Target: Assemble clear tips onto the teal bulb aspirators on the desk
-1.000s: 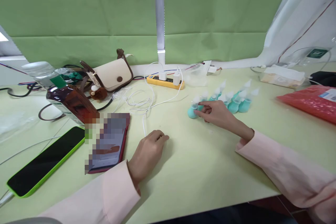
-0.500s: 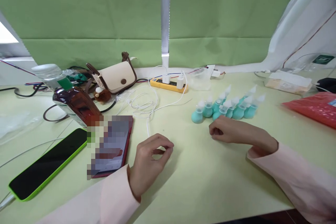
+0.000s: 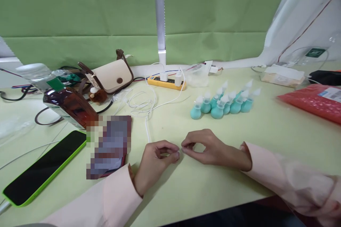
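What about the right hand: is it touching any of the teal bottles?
No, the right hand is in front of the teal bottles, with a strip of table showing between them.

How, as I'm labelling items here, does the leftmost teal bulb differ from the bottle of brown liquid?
Colour: the leftmost teal bulb has a pale blue-green body; the bottle of brown liquid looks dark reddish-brown.
Top: the bulb ends in a whitish pointed tip; the bottle has a broad whitish cap.
Size: the bulb is much smaller than the bottle.
Shared: both are on the table, touched by neither the left hand nor the right hand.
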{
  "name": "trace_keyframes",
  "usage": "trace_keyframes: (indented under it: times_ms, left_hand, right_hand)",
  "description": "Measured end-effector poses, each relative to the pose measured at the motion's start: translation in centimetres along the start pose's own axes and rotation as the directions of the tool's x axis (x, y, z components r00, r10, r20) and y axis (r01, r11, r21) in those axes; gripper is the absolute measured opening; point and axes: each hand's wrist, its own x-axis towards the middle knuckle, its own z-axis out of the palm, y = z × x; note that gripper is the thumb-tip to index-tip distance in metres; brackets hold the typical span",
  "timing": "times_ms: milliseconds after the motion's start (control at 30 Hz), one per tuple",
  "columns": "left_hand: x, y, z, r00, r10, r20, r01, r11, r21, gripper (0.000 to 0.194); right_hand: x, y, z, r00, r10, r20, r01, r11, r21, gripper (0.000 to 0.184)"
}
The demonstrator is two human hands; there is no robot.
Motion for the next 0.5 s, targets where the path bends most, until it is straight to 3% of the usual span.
trace_keyframes:
  times_ms: [200, 333, 500]
  left_hand:
    - [0.0, -0.1, -0.1, 0.999, 0.035, -0.041, -0.036, 0.999, -0.017, 0.005]
    - [0.1, 0.0, -0.5, 0.998, -0.011, -0.063, 0.007, 0.998, -0.059, 0.008]
    - [0.0, 0.0, -0.7, 0.993, 0.038, -0.115, -0.045, 0.997, -0.062, 0.012]
  right_hand:
    - [0.2, -1.0, 0.6, 0.997, -0.057, -0.052, 0.061, 0.995, 0.084, 0.01]
    - [0.4, -1.0, 1.0, 0.998, 0.022, -0.057, -0.011, 0.983, 0.182, 0.011]
    - [0.5, 0.0, 1.3, 0.994, 0.065, -0.091, -0.041, 0.971, 0.237, 0.013]
